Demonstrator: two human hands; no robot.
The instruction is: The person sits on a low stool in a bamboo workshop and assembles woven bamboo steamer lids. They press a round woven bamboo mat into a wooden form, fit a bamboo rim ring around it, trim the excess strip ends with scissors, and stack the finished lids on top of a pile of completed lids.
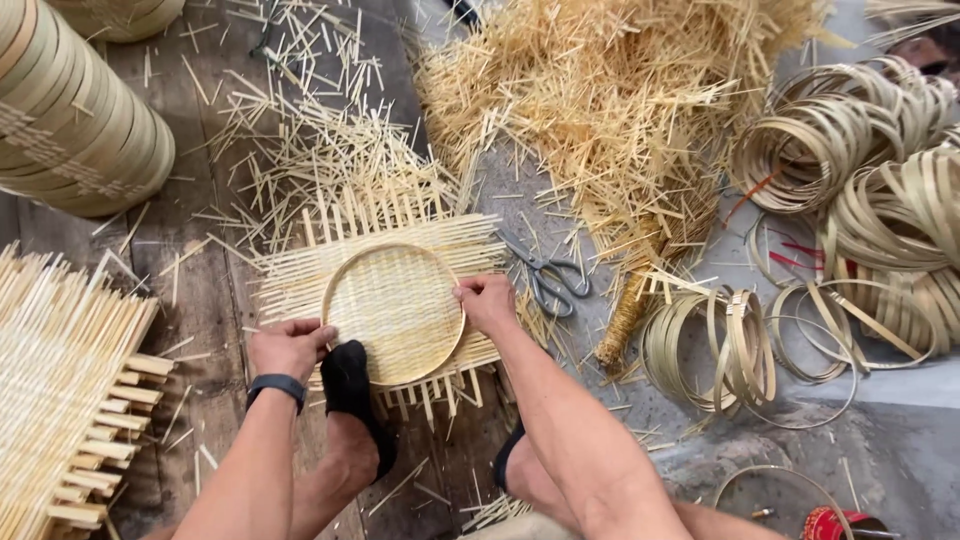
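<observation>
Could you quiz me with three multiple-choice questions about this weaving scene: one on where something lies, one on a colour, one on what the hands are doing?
1. Where do the scissors lie?
A. On the stack of rings at top left
B. On the floor just right of the woven mat
C. In the left hand

2. What colour is the sock on the foot pressing the mat?
A. Black
B. White
C. Yellow

3. What are the two hands doing?
A. Both hang free in the air
B. Both grip the scissors
C. Both press on the round hoop lying on the mat

Answers: 1 B, the scissors rest beside the mat's right edge. 2 A, the sock is plainly black. 3 C, the left hand sits at the hoop's lower left rim and the right hand at its right rim.
</observation>
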